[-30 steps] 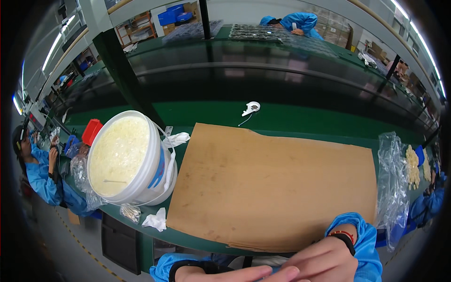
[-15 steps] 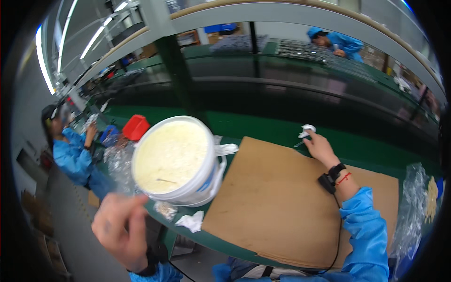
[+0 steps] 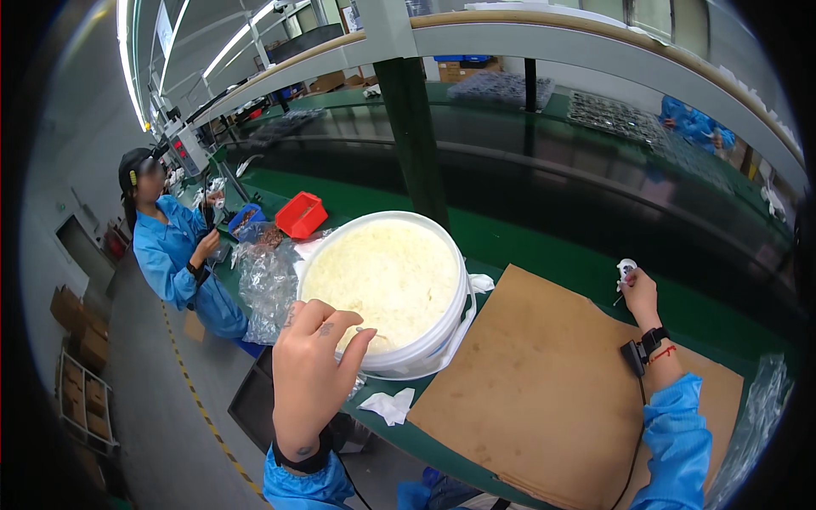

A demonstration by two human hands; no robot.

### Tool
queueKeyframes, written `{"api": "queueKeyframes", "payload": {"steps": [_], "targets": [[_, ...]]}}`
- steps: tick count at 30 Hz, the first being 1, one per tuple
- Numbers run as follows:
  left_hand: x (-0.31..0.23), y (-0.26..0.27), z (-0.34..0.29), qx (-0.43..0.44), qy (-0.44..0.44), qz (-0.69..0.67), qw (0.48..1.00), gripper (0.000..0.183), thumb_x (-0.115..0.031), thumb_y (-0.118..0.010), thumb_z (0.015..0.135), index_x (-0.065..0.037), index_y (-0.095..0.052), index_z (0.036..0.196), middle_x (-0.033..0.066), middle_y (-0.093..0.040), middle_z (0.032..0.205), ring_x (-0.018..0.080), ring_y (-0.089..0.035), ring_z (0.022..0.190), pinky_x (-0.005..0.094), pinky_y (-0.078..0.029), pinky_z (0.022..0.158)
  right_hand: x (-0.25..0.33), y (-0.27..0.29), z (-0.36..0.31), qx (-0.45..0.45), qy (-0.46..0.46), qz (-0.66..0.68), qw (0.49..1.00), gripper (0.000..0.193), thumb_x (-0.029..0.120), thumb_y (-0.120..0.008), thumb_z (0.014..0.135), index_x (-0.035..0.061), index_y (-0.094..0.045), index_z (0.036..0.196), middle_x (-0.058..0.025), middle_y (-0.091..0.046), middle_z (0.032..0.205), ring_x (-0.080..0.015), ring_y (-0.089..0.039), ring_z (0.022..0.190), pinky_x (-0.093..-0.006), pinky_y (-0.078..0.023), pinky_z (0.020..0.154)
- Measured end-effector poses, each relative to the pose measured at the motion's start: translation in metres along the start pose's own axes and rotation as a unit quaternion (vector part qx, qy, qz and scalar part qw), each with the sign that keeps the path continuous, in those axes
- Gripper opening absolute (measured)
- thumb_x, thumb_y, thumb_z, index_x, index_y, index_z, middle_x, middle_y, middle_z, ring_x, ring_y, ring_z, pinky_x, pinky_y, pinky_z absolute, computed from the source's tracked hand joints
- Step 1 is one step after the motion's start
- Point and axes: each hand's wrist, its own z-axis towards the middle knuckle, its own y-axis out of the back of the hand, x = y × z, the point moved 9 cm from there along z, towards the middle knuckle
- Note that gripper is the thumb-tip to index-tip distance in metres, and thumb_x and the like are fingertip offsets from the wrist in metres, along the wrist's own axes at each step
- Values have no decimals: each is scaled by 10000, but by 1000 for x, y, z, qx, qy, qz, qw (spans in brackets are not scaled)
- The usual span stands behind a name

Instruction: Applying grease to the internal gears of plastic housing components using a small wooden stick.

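A large white bucket (image 3: 450, 344) stands on the green table, filled near its rim with a pale yellow mass (image 3: 387, 272). Over its near left rim, my left hand (image 3: 314, 365) pinches thumb and forefinger together; a tiny thing shows at the tips, too small to name. My right hand (image 3: 643, 302) reaches past the far edge of the cardboard. Its fingers grip a small white piece (image 3: 626, 270) with dark spots, and a thin rod-like end sticks out below it.
Flat brown cardboard (image 3: 544, 391) covers the table before me. A crumpled white tissue (image 3: 388, 406), clear plastic bags (image 3: 265, 280) and a red bin (image 3: 301, 215) lie around the bucket. A co-worker in blue (image 3: 183, 246) stands at left. Beyond runs a dark conveyor belt (image 3: 544, 187).
My left hand has moved right, from beside the bucket to over its near rim, its fingers at the pale mass. My right hand still grips the white piece. The view has turned left.
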Motion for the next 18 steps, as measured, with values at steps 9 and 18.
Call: {"api": "queueKeyframes", "payload": {"steps": [9,18], "targets": [[8,-1,0,-23,-4,-17,1000,95,-51,-712,730,-13,-626,745,107,-531,738,292,-529,687,373,-427,629,7,8,1,-4,-38,-51,998,282,107,-669,778,28,-612,1042,-208,-651,945,-357,-633,899,-414,-507,772],[15,-2,-5,-31,19,-48,998,86,-31,-706,728,-7,-623,733,110,-537,728,282,-526,686,367,-417,611,32,49,-7,-107,-59,94,988,163,64,-568,868,-12,-663,977,-186,-663,831,-271,-664,751,-322,-515,693]]}}
